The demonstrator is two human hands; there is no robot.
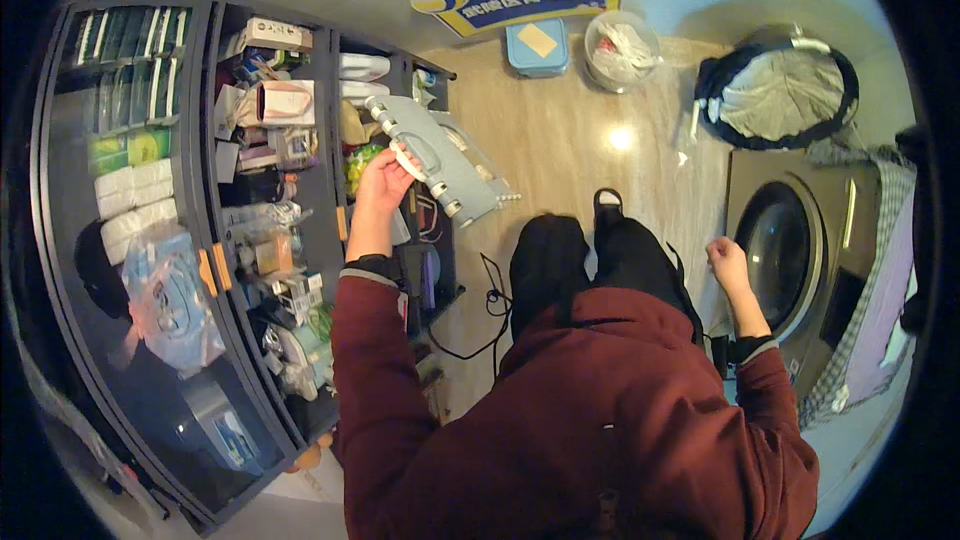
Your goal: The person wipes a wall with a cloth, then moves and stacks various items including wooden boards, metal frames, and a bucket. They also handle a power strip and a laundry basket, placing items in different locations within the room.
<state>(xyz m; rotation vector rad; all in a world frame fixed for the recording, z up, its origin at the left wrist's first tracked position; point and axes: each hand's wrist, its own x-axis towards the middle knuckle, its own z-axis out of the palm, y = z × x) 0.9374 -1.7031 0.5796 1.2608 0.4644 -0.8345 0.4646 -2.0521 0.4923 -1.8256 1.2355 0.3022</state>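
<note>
Sleeves of maroon cloth lead to both hands. Nearest the washing machine, at the floor's right edge, the right hand hangs loosely curled; whether its palm is closed cannot be told. The left hand grips the pale handle along one edge of a flat grey panel, held tilted before the far right corner of the packed dark cabinet. Along the floor's far edge stand a blue lidded tub and a clear bin; a dark-rimmed basket sits toward the far right corner.
</note>
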